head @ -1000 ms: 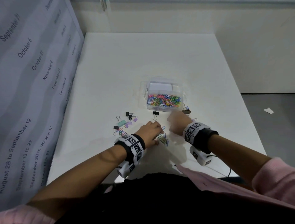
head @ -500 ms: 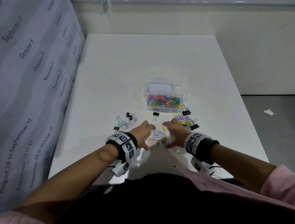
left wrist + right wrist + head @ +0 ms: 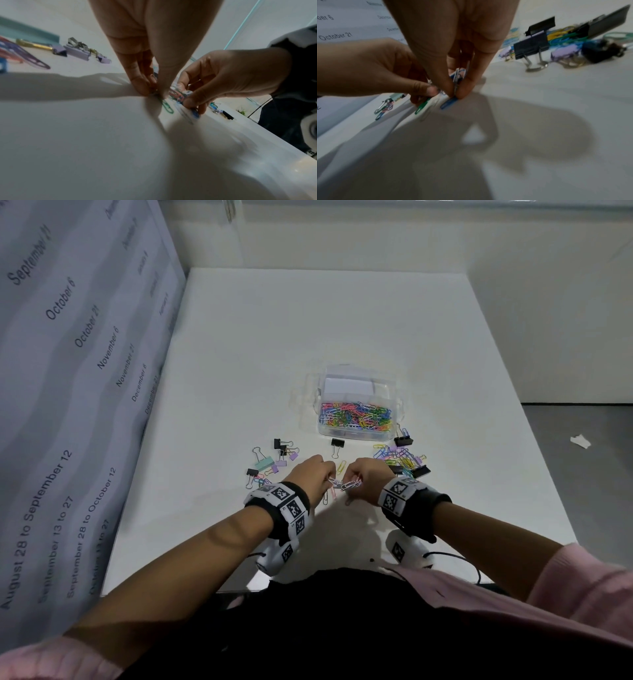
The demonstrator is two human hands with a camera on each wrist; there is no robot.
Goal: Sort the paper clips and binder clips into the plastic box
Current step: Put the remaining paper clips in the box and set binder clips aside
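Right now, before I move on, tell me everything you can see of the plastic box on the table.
The plastic box is clear, rectangular and open-topped, with rounded corners and small tabs sticking out at its left and right ends. It sits flat on the white table, beyond both hands, and neither hand touches it. Its near compartment holds a heap of coloured paper clips; the far part looks white inside with no clips showing. A black binder clip lies just in front of its near wall; whether they touch is unclear.
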